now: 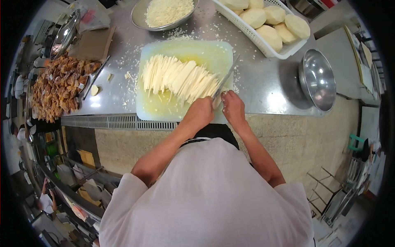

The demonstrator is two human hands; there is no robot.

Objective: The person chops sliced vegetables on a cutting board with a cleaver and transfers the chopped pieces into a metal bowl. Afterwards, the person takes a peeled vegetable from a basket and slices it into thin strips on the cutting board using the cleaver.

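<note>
On a pale green cutting board lies a long row of thin cream-coloured vegetable strips. A knife slants along the right end of the row, its blade pointing away from me. My left hand is closed around the knife's near end, where the handle is mostly hidden. Close beside it on the right, my right hand has its fingers curled in. A small pale piece shows between the two hands; whether the right fingers grip it is unclear.
Beyond the board stands a metal bowl of shredded pale vegetable. A white basket holds several peeled root vegetables. Another metal bowl sits at the right edge. Brown knobbly pieces are heaped left, near a thin dark rod.
</note>
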